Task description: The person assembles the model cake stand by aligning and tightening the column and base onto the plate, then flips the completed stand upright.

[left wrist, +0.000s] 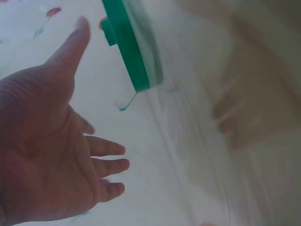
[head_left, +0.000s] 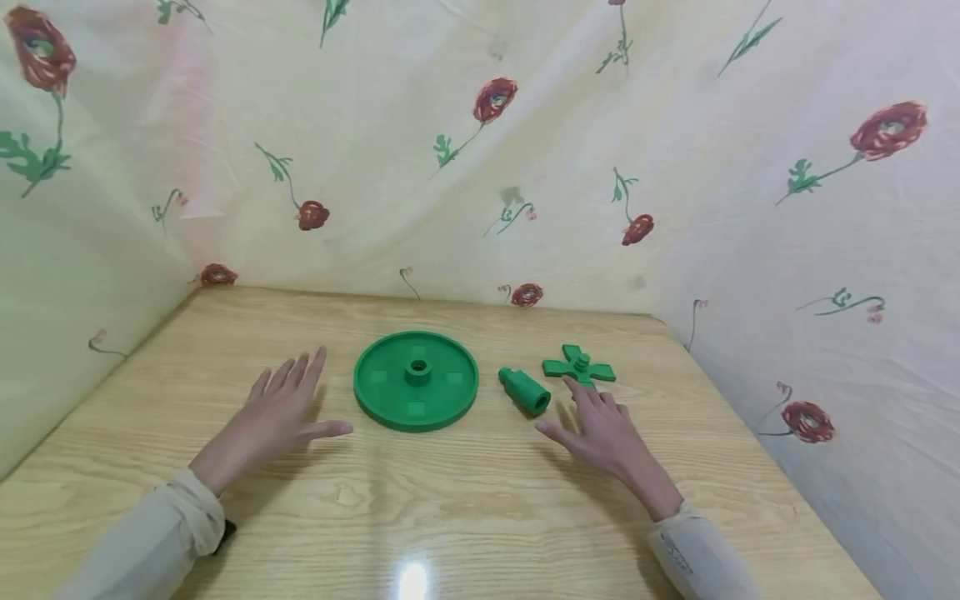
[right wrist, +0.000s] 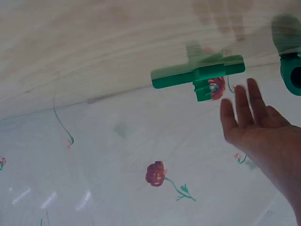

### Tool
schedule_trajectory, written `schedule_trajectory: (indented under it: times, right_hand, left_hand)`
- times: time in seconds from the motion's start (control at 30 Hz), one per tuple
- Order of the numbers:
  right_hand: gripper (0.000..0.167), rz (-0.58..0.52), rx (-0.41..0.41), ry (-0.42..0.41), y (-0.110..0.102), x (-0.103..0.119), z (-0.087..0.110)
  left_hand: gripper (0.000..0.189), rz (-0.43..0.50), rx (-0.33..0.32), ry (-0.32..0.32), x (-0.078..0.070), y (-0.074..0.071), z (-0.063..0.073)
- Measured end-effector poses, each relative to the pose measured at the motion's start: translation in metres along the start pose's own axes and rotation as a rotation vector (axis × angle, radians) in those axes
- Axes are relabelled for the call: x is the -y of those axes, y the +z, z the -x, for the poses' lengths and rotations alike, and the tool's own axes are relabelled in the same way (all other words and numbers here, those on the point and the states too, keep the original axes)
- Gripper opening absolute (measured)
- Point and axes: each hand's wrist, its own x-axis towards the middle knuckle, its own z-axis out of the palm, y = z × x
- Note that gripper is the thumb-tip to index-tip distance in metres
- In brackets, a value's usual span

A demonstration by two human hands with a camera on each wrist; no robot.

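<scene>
In the head view, a round green plate [head_left: 442, 402] with a raised rim and a central socket lies flat on the table. Left of it, my left hand [head_left: 276, 421] has its fingers spread and holds nothing; the left wrist view shows its palm apart from the plate [left wrist: 130, 54]. To the right of the plate, a green cylinder [head_left: 525, 390] lies on its side, its hollow end facing me. Beyond my right hand [head_left: 603, 433] is a green four-armed cross [head_left: 559, 367] with a threaded stud pointing up. The right fingers extend near the cross [right wrist: 174, 77], apart from it in the right wrist view.
The pieces lie on a light wood-grain table [head_left: 450, 517]. A pale flowered cloth [head_left: 405, 150] hangs behind the table and along both sides. Something small and dark [head_left: 224, 537] shows at the left sleeve's cuff.
</scene>
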Motion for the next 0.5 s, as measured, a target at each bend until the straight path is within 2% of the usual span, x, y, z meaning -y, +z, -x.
schedule_trajectory:
  times: [0.13,0.27,0.37,0.5]
  right_hand:
    - [0.086,-0.060,-0.004,0.014,0.006,0.002,-0.015]
    - [0.081,-0.121,0.013,0.040,0.010,0.008,-0.027]
    - [0.076,-0.150,0.030,0.061,0.012,0.012,-0.033]
    - [0.067,-0.153,0.023,0.073,0.015,0.016,-0.037]
  left_hand:
    - [0.119,0.119,0.055,0.022,0.002,0.006,-0.022]
    - [0.121,0.285,0.085,0.046,0.007,0.017,-0.041]
    - [0.122,0.388,0.094,0.058,0.011,0.024,-0.050]
    - [0.124,0.457,0.102,0.070,0.014,0.031,-0.057]
